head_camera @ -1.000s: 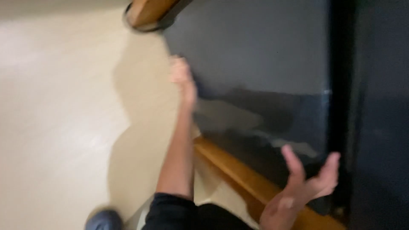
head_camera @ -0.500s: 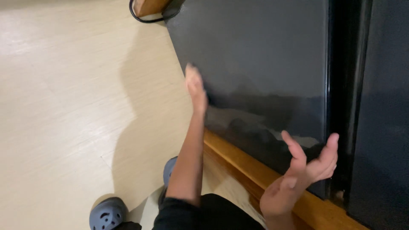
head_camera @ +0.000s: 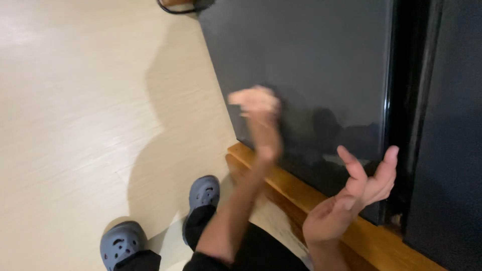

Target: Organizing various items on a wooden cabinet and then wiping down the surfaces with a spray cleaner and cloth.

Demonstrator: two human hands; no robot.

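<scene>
A large glossy black panel (head_camera: 311,60), like a cabinet or appliance door, fills the upper right and rests on a wooden base (head_camera: 301,193). My left hand (head_camera: 258,113) is blurred with motion in front of the panel's lower left part, fingers bent, nothing visible in it. My right hand (head_camera: 356,193) hovers palm up near the panel's lower right corner, fingers spread and empty, not touching the panel.
A second dark panel (head_camera: 452,150) stands to the right across a narrow black gap. Pale wood-look floor (head_camera: 85,115) spreads to the left. My feet in grey clogs (head_camera: 203,193) (head_camera: 120,243) stand beside the wooden base. A dark cable loop (head_camera: 173,7) lies at the top.
My left hand has swung from the panel's left edge rightward onto its front. The view has tilted so both clogs show. My right hand stays spread.
</scene>
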